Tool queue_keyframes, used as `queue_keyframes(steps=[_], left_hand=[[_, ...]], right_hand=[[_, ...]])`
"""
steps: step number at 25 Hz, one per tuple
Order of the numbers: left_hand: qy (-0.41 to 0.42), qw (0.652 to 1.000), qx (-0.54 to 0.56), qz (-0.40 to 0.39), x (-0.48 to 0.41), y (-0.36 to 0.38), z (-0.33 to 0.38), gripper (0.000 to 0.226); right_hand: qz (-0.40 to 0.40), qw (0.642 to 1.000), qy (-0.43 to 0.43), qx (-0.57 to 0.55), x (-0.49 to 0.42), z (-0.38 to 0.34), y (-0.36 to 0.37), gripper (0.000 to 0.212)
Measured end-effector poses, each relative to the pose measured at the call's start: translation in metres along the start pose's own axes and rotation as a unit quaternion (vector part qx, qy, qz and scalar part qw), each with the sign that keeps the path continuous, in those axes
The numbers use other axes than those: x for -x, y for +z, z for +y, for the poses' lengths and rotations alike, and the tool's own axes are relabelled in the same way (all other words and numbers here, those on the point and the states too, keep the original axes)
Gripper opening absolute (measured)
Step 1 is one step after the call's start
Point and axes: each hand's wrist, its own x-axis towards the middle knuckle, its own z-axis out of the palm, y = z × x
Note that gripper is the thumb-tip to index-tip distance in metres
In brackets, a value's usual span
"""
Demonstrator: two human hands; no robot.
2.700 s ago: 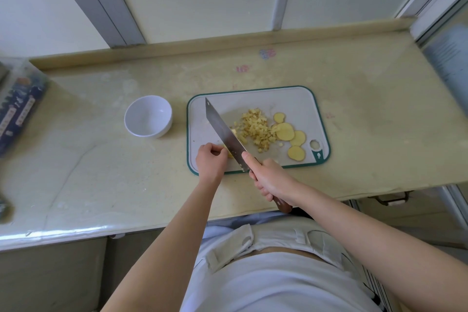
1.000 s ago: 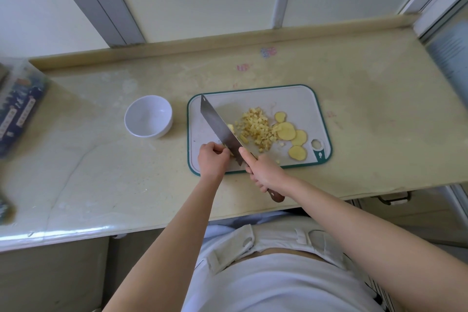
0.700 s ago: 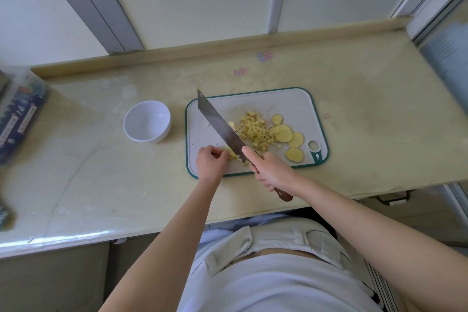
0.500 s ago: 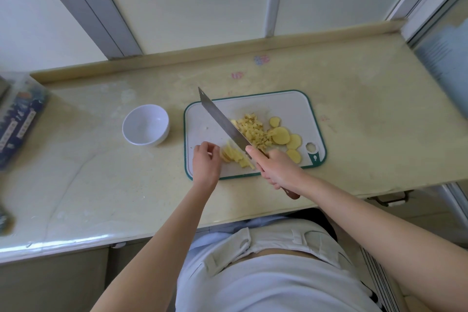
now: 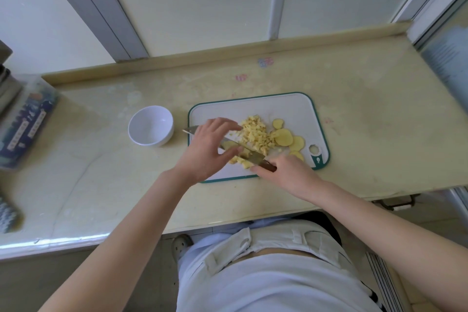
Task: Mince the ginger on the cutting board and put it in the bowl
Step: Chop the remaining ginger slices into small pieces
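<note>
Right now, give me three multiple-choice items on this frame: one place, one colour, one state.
1. The bowl stands: A left of the board; B right of it; C on it.
2. The board's rim is: A red; B green; C black.
3. The bowl is: A empty; B brimful; C overturned.
Answers: 1 A: it sits to the board's left. 2 B: a green edge rings the white board. 3 A: its inside is bare; the ginger lies on the board.

Left hand (image 5: 205, 149) lifted off ginger (image 5: 254, 134), fingers now spread over knife (image 5: 250, 156); blade swung flatter, tip leftward.
</note>
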Motion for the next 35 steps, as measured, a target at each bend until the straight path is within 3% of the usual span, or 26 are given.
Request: queue_keyframes(steps=[2, 8, 12, 17, 26, 35], left_hand=[[0.026, 0.994, -0.049, -0.096, -0.002, 0.002, -0.006, 0.051], [-0.016, 0.971, -0.055, -0.232, -0.005, 0.009, -0.013, 0.051], [-0.037, 0.963, -0.006, -0.268, -0.007, 0.0, -0.008, 0.05], [-0.048, 0.949, -0.026, -0.309, -0.006, -0.013, -0.013, 0.054], [-0.049, 0.948, 0.018, -0.314, -0.008, 0.017, -0.024, 0.065], [-0.11, 0.925, 0.028, -0.364, -0.02, 0.027, -0.024, 0.077]], right_hand=[[0.002, 0.998, -0.021, 0.051, 0.005, -0.003, -0.002, 0.054], [0.002, 0.99, -0.05, 0.13, 0.013, -0.007, -0.004, 0.044], [-0.004, 0.987, -0.061, 0.149, 0.014, -0.003, -0.005, 0.046], [-0.024, 0.984, -0.058, 0.167, 0.015, 0.004, -0.006, 0.052], [-0.027, 0.969, -0.09, 0.228, 0.018, 0.001, -0.003, 0.055], [-0.032, 0.948, -0.115, 0.293, 0.022, -0.001, -0.006, 0.055]])
